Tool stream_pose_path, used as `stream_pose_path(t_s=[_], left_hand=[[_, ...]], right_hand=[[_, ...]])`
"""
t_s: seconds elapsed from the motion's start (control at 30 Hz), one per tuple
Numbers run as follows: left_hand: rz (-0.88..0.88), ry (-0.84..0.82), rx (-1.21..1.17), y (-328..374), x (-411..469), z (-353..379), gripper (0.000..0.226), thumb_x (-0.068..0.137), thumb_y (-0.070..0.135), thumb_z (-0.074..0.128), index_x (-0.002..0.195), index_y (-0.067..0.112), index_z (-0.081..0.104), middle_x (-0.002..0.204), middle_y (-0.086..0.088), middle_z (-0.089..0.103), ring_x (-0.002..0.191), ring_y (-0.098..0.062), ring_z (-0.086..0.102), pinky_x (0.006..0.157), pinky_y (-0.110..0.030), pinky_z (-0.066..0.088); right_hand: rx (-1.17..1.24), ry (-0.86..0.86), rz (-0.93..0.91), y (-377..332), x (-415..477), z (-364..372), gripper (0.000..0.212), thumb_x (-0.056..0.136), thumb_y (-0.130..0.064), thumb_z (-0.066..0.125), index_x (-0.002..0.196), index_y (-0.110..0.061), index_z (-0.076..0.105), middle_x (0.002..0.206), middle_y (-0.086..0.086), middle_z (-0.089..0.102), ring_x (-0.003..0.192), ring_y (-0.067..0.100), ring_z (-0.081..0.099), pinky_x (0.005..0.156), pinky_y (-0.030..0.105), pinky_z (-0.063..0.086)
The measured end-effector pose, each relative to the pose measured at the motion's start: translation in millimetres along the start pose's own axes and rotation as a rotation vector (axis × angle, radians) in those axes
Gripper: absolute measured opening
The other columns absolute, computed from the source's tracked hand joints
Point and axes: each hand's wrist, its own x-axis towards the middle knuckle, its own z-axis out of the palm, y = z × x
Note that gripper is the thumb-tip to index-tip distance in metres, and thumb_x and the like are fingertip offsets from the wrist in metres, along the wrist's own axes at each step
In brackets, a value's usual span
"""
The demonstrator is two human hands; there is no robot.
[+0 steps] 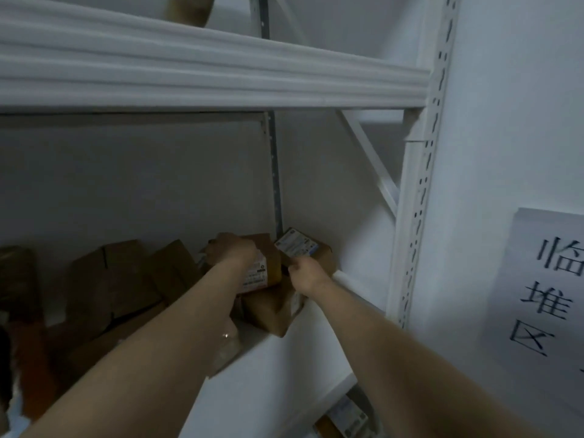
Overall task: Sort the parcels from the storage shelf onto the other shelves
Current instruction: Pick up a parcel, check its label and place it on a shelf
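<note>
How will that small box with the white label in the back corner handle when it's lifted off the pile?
The small labelled box is cardboard with crisp edges, so probably stiff. The right hand grips it alone, suggesting it's light. It sits tilted on another box, so the pile may shift when it's pulled.

A parcel storeroom or small sorting depot, seen at close range. White boltless steel racking fills the view: a ribbed horizontal beam (221, 74), a perforated upright (420, 197) and a diagonal brace (369, 159) frame one bay against plain white walls. Brown cardboard parcels (126, 279) lie heaped without order on the shelf board (284, 368), several bearing printed shipping labels (294, 246). More labelled parcels show on the level below (347, 418), and one on the level above (189, 7). A paper sign (543, 295) with large handwritten Chinese characters is fixed to the wall beside the rack.
</note>
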Motion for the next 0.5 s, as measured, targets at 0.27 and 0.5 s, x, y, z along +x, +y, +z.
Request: stream_pose_path(t_s=[0.27, 0.5], left_hand=[[-0.002, -0.089, 0.033, -5.6, 38.0, 3.0, 0.023, 0.100, 0.015, 0.038, 0.086, 0.005, 0.053, 0.085, -0.009, 0.053, 0.074, -0.022, 0.055, 0.058, -0.025, 0.040], [0.030, -0.056, -0.059, -11.6, 42.8, 3.9, 0.029, 0.101, 0.011, 0.039, 0.073, 0.012, 0.044, 0.116, -0.019, 0.060, 0.063, -0.017, 0.044, 0.051, -0.024, 0.035]], right_hand=[[0.080, -0.017, 0.039, -7.7, 39.0, 14.5, 0.032, 0.100, -0.008, 0.036, 0.129, -0.004, 0.050, 0.131, 0.016, 0.052, 0.122, 0.030, 0.048, 0.104, 0.033, 0.038], [0.239, -0.040, 0.078, -5.8, 46.9, 18.8, 0.043, 0.096, 0.000, 0.034, 0.136, -0.007, 0.049, 0.135, 0.012, 0.053, 0.125, 0.027, 0.048, 0.109, 0.036, 0.039]])
